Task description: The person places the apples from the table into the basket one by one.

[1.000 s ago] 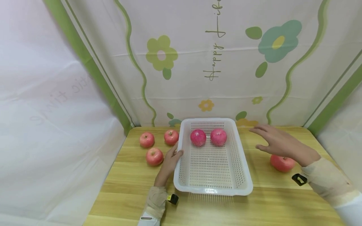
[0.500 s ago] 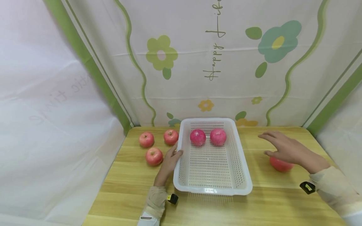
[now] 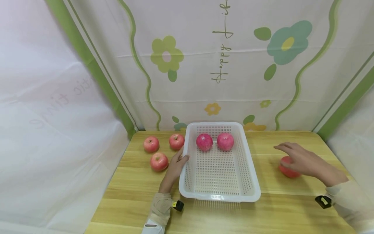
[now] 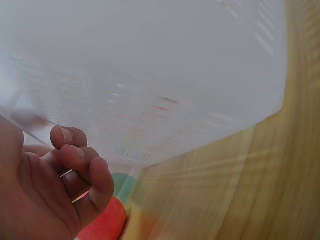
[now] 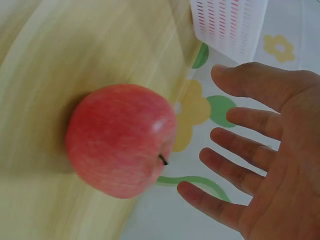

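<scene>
My left hand (image 3: 176, 166) grips the left rim of a white perforated plastic basket (image 3: 220, 197), thumb over the edge; the left wrist view shows its fingers (image 4: 102, 187) curled below the rim. Two deep-pink apples, one on the left (image 3: 204, 142) and one on the right (image 3: 225, 141), sit inside the basket at its far end. Over on the right, my right hand (image 3: 305, 161) hovers above a red apple (image 3: 288, 173) on the table, partly covering it in the head view. Seen from the right wrist, that hand's fingers are spread and apart from the apple (image 5: 120, 140), whose stem shows.
Three red apples, at the back left (image 3: 151, 144), beside the basket (image 3: 176, 141) and nearer the front (image 3: 159, 162), lie on the wooden table (image 3: 131, 191). A white curtain (image 3: 193, 81) with printed flowers hangs behind the table's far edge.
My right hand has moved right and nearer to me, lowering over the red apple. The left hand and the basket have stayed in place.
</scene>
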A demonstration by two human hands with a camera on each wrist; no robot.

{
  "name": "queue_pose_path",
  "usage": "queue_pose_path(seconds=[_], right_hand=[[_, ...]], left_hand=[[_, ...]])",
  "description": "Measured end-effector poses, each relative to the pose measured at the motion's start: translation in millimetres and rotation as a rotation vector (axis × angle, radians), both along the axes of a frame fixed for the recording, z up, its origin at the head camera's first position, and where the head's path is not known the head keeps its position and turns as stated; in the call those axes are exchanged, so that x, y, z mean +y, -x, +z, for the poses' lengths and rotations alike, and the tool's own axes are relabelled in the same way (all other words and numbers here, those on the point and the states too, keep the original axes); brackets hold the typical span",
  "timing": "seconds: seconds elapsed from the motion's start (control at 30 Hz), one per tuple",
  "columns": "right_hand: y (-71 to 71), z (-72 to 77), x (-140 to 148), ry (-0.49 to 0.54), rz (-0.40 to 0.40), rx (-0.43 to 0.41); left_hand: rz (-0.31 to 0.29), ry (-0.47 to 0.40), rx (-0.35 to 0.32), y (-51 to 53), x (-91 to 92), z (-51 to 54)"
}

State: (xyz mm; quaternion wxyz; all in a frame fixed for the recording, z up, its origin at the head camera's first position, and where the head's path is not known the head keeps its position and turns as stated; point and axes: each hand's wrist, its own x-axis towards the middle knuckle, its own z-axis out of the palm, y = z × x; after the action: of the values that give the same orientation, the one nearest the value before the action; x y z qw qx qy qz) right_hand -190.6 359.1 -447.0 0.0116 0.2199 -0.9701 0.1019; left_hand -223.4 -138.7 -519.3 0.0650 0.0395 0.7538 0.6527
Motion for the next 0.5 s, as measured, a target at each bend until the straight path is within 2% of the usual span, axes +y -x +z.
queue_pose_path(seconds=[0.2, 0.37, 0.5], right_hand=[[-1.6, -9.5, 7.5, 0.0, 0.004, -0.01], [-3.8, -18.3, 12.9, 0.025, 0.018, 0.037], [-5.4, -23.8, 16.1, 0.037, 0.022, 0.037]], left_hand=[[0.001, -0.011, 0.001, -0.4, 0.9, 1.4], [-0.004, -0.009, 0.0, -0.1, 0.3, 0.9], [-0.001, -0.01, -0.004, 0.5, -0.2, -0.4]])
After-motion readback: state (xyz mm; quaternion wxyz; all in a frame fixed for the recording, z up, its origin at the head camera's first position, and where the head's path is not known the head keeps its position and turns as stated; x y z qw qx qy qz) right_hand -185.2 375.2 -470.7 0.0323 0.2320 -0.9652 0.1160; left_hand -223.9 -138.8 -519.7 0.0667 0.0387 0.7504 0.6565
